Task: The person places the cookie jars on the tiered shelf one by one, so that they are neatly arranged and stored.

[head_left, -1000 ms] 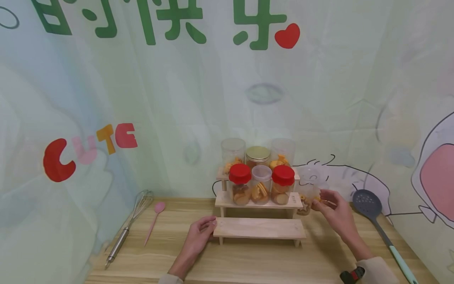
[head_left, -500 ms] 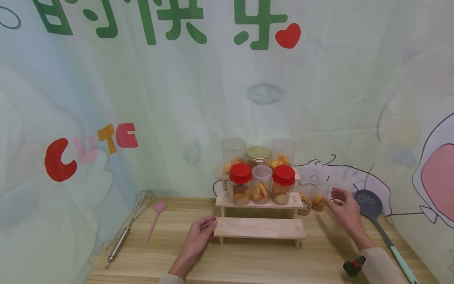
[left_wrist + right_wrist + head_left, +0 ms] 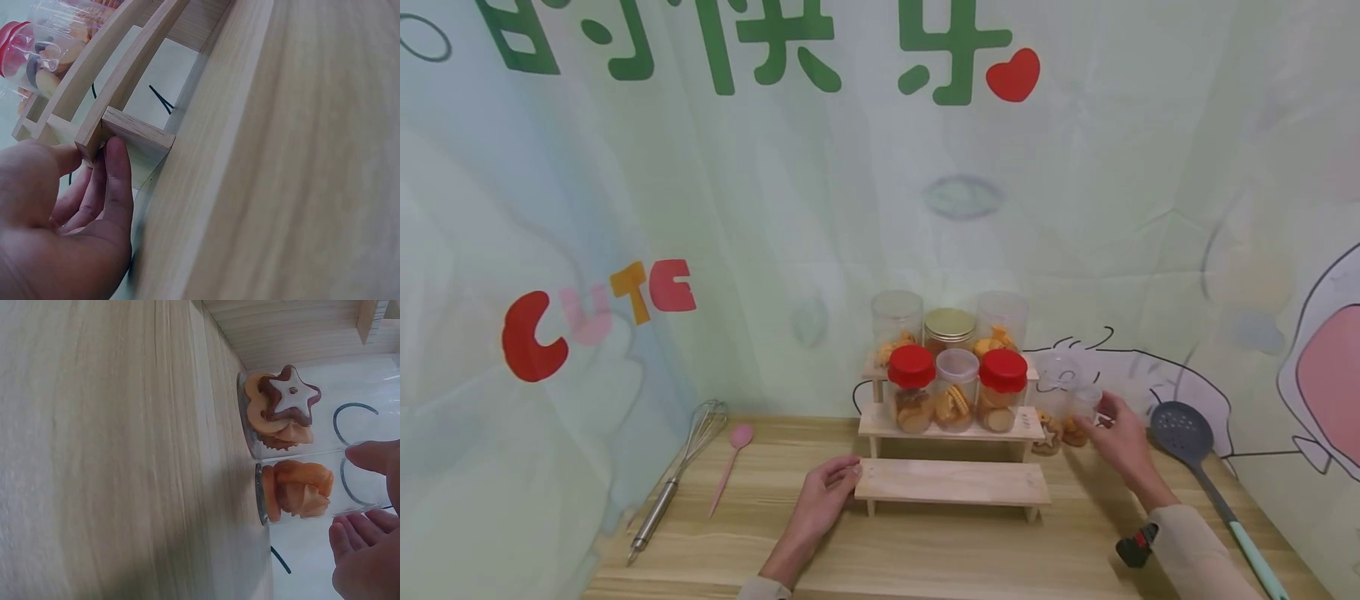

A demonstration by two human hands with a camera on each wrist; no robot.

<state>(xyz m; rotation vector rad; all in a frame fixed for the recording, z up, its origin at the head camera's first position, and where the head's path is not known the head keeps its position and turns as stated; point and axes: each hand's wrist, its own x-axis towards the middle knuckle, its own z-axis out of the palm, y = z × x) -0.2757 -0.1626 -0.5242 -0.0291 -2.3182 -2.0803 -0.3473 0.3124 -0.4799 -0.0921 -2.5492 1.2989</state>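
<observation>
My left hand [image 3: 825, 497] pinches the left end of the lowest step of a wooden tiered stand [image 3: 951, 482]. The left wrist view shows its thumb above the board [image 3: 94, 134] and fingers beneath. At the stand's right, my right hand [image 3: 1123, 446] holds a clear jar [image 3: 303, 490] standing on the table, thumb and fingers on opposite sides of its upper part. Orange cookies lie inside it. Close against it stands another clear jar [image 3: 284, 412] with a star-shaped cookie. On the middle step are a red-lidded jar [image 3: 912, 392], a clear jar [image 3: 956, 392] and another red-lidded jar [image 3: 1002, 392].
The top step carries a gold-lidded jar [image 3: 950, 325] between two clear jars of cookies. At the left lie a whisk [image 3: 673, 483] and a pink spoon [image 3: 730, 468]. A grey slotted skimmer [image 3: 1183, 433] with a mint handle lies at the right. A printed cloth hangs behind.
My right hand drew back to the right from the cookie jar, then came back to it and now holds it. My left hand has stayed on the stand's lowest step.
</observation>
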